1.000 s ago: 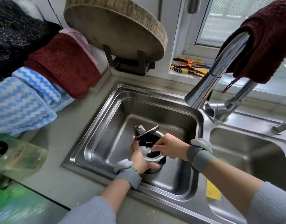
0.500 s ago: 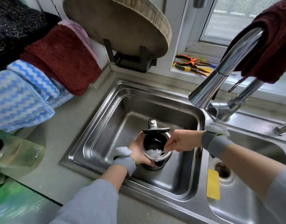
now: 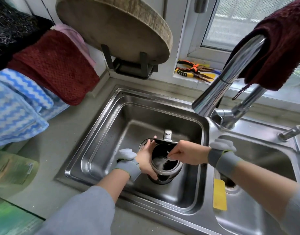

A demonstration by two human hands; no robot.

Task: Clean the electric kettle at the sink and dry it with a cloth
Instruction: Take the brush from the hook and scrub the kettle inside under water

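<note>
A steel electric kettle (image 3: pixel 169 173) stands in the left basin of the sink (image 3: pixel 112 126) with its black lid (image 3: pixel 164 141) flipped up. My left hand (image 3: pixel 146 158) wraps round the kettle's left side and steadies it. My right hand (image 3: pixel 188 154) hovers over the opening and pinches the thin handle of a white brush (image 3: pixel 160 162) whose bristles are down inside the kettle. A dark red cloth (image 3: pixel 281 44) hangs over the tap (image 3: pixel 220 85).
The tap spout arches over the divider between the basins. A yellow pad (image 3: pixel 219 194) lies by the right basin's drain. Red and blue towels (image 3: pixel 49 65) hang at the left. A round wooden board (image 3: pixel 115 26) stands behind the sink, pliers (image 3: pixel 193 70) on the sill.
The kettle sits a little further right in the basin. My right hand has shifted over the opening while the brush moves inside. The camera has come closer.
</note>
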